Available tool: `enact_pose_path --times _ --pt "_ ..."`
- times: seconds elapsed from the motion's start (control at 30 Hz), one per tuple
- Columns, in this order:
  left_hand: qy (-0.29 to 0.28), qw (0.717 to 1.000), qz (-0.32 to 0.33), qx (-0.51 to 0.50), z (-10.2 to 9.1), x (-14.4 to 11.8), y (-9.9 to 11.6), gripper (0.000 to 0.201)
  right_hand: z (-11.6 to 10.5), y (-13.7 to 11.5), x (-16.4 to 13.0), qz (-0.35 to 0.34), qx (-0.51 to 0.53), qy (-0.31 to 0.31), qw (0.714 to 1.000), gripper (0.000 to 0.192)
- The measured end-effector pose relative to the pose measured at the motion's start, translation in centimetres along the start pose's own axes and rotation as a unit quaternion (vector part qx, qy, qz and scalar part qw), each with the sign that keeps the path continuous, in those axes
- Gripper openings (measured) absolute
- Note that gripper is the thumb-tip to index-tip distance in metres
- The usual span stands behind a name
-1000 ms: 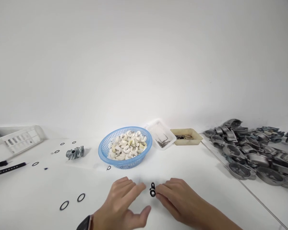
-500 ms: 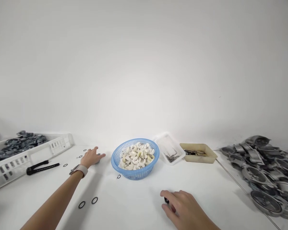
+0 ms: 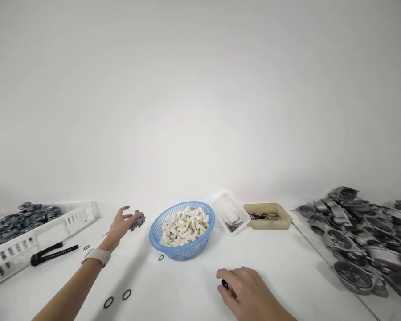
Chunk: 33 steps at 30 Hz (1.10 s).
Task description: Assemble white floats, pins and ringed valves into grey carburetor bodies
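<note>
On the left, my left hand [image 3: 119,225], with a pale watch band at its wrist, grips a small grey metal part [image 3: 138,221] with an uneven outline. The part shows past the thumb; the fingers behind it are partly hidden. My right hand [image 3: 242,287] rests low on the table, its fingers curled around a small black object [image 3: 224,283] with a rounded end, mostly covered by the hand. Between the hands, further back, stands a blue basket [image 3: 155,243] of white curved pieces. Two black rings [image 3: 126,294] lie in front of my left forearm.
A white crate [image 3: 71,217] of dark grey parts and a black strap [image 3: 55,254] are at left. Behind the right hand are a clear plastic box [image 3: 225,207] with thin metal pieces and a tan tray [image 3: 270,224]. Grey metal housings [image 3: 354,249] pile up at right, beside a thin rod [image 3: 312,243].
My left hand has turned, and the grey part now shows more fully, higher and further right relative to the basket. The right hand keeps its curl. The whole view has shifted slightly.
</note>
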<state>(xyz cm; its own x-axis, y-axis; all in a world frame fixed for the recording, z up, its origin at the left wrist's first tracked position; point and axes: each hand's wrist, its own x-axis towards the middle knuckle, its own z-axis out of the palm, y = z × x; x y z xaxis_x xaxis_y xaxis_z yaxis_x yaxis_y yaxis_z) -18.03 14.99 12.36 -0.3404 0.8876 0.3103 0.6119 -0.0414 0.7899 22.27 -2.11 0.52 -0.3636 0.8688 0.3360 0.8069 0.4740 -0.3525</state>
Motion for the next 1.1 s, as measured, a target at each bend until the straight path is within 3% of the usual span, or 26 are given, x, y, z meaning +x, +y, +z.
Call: enact_pose_path --times 0.1,0.23,0.33,0.47,0.67,0.77,0.83,0.93,1.03,1.1 --pt "-0.066 0.991 0.114 -0.016 0.3 -4.1 4.8 0.08 -0.5 -0.1 0.0 0.042 0.16 0.014 0.986 0.024" --pt "-0.161 0.947 0.264 -0.084 3.3 -13.0 8.7 0.072 -0.6 -0.4 0.2 0.093 0.429 0.008 0.898 0.037" --pt "-0.213 0.931 0.25 -0.159 6.8 -18.7 8.7 0.068 0.0 -0.4 0.4 0.063 0.537 -0.008 0.841 0.07" --pt "-0.299 0.912 0.19 -0.205 11.0 -21.7 7.1 0.07 0.7 -0.1 0.5 0.048 0.58 0.004 0.813 0.096" --pt "-0.368 0.869 0.147 -0.297 13.8 -22.1 4.9 0.063 -1.1 -0.9 0.4 0.09 0.541 0.004 0.836 0.084" --pt "-0.39 0.866 0.168 -0.264 13.3 -22.2 3.6 0.062 -1.7 -1.4 0.3 0.105 0.455 0.035 0.884 0.075" --pt "-0.348 0.887 0.227 -0.2 12.0 -21.9 3.2 0.058 -1.5 -1.2 0.2 0.092 0.345 0.053 0.933 0.068" --pt "-0.219 0.904 0.352 -0.103 9.3 -19.8 4.2 0.044 -0.6 -0.5 0.1 0.0 0.148 0.022 0.989 0.068" --pt "-0.114 0.887 0.446 -0.021 7.2 -15.1 6.2 0.029 0.9 0.2 0.0 -0.076 0.044 -0.009 0.996 0.074" --pt "-0.11 0.877 0.458 0.096 7.0 -11.2 7.2 0.031 1.8 0.4 0.1 -0.081 0.036 -0.006 0.996 0.072"
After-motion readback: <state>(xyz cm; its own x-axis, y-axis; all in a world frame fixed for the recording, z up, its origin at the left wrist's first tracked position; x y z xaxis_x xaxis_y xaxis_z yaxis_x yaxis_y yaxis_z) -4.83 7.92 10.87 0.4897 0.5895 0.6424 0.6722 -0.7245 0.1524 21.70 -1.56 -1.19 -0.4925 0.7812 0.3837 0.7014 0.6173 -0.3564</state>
